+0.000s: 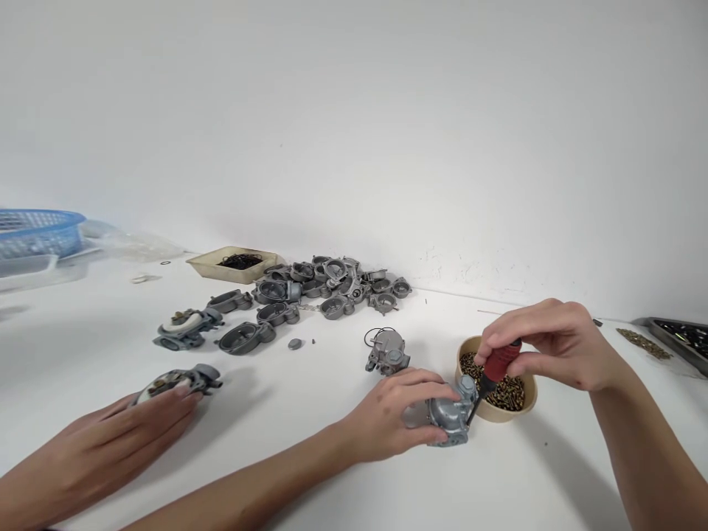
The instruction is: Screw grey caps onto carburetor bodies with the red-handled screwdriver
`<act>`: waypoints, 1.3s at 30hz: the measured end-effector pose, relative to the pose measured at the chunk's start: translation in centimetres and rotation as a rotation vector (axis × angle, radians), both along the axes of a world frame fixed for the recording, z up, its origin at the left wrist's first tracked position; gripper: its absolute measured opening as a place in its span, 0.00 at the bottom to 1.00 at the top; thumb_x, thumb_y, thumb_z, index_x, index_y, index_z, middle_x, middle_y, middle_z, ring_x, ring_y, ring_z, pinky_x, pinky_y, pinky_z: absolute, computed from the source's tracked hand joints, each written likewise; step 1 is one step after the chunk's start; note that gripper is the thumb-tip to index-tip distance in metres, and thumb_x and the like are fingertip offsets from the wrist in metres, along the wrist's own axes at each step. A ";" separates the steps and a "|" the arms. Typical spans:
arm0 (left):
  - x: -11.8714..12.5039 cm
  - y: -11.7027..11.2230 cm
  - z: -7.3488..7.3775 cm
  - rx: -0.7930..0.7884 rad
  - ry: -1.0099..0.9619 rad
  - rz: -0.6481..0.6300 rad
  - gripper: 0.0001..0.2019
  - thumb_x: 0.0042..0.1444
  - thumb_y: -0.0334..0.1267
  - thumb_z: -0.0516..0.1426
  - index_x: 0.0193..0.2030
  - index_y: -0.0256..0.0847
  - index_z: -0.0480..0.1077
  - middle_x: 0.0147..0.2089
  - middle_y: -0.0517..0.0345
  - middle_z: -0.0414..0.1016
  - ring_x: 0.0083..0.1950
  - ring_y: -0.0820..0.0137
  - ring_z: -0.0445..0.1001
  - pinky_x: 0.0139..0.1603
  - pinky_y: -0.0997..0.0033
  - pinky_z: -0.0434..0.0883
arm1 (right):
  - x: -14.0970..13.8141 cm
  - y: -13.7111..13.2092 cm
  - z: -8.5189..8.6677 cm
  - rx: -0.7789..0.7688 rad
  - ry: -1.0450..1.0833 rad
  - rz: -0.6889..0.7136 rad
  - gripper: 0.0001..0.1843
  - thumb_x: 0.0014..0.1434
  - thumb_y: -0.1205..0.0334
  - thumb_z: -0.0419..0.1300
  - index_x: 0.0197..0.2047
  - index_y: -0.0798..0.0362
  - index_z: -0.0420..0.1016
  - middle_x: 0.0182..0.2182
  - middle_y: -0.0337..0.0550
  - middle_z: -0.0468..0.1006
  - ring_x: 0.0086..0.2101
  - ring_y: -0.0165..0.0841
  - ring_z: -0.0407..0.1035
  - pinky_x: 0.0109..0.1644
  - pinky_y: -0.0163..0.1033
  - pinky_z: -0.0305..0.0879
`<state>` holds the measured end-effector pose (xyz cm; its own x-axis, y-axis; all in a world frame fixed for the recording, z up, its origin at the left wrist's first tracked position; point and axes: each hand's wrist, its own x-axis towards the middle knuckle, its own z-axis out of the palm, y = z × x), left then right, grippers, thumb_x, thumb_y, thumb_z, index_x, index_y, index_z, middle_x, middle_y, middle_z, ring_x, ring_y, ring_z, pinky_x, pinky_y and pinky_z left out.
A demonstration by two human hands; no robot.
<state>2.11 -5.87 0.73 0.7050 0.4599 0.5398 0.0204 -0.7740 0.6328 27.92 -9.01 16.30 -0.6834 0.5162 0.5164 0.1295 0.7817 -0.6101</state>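
Observation:
My left hand is closed round a grey metal carburetor on the white table, thumb in front and fingers over the back. In my right hand is a red-handled screwdriver, tilted, its dark shaft reaching down to the right edge of the carburetor. The tip's exact contact is too small to make out. Right behind them stands a round tan bowl full of small brass-coloured screws. A second carburetor with a thin black ring lies behind my left hand.
A co-worker's hand at the left holds a carburetor body; another body lies behind it. Grey float bowls are heaped near the wall beside a tray of black rings. A blue basket stands far left, a dark tray right.

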 end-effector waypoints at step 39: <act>0.1 -0.7 -0.2 0.051 0.096 0.121 0.24 0.58 0.48 0.72 0.58 0.47 0.75 0.55 0.51 0.79 0.51 0.58 0.78 0.54 0.60 0.75 | -0.6 -0.1 0.0 0.009 -0.050 -0.087 0.08 0.65 0.71 0.67 0.46 0.51 0.84 0.34 0.43 0.87 0.35 0.34 0.83 0.39 0.34 0.82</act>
<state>2.23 -6.57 0.48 0.6956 0.5184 0.4975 0.1741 -0.7934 0.5833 27.33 -9.10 16.30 -0.6609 0.5703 0.4878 0.2272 0.7716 -0.5942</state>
